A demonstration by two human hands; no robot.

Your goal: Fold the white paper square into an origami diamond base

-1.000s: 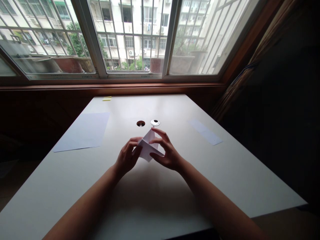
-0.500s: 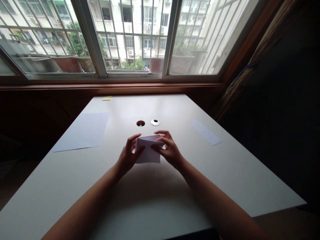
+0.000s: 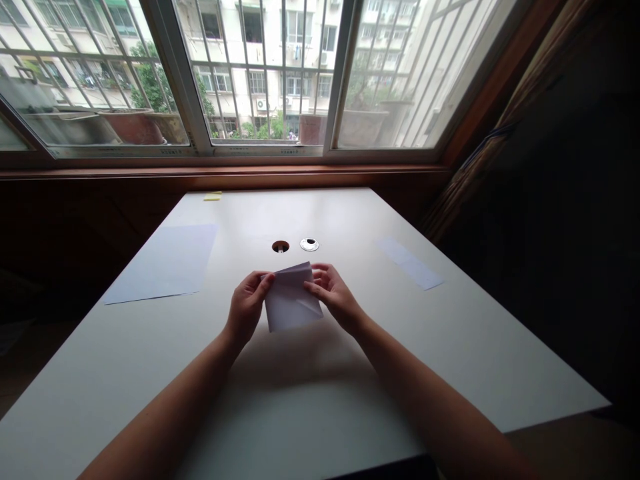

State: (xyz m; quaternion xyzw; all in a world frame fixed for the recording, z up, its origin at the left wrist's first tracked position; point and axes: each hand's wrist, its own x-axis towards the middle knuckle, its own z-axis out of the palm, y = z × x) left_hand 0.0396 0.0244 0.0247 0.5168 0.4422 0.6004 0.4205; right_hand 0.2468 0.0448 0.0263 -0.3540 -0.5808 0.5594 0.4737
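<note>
A small folded piece of paper (image 3: 293,300), pale lilac in this light and roughly square, is held up over the middle of the table. My left hand (image 3: 246,303) pinches its upper left corner, thumb in front and fingers behind. At the right edge, my right hand (image 3: 336,293) grips it between thumb and fingers. Creases cross the paper's upper part and its lower right. The back of the paper is hidden from me.
The white table (image 3: 400,353) carries a large paper sheet (image 3: 163,263) at left, a paper strip (image 3: 411,263) at right and yellow sticky notes (image 3: 213,196) far left. Beyond my hands are a cable hole (image 3: 281,247) and its round metal cover (image 3: 309,245). A barred window (image 3: 265,73) stands behind.
The paper has turned so its front faces me more, slightly tilted. My left hand has shifted left to the upper left corner, its thumb drawn back from the paper's middle.
</note>
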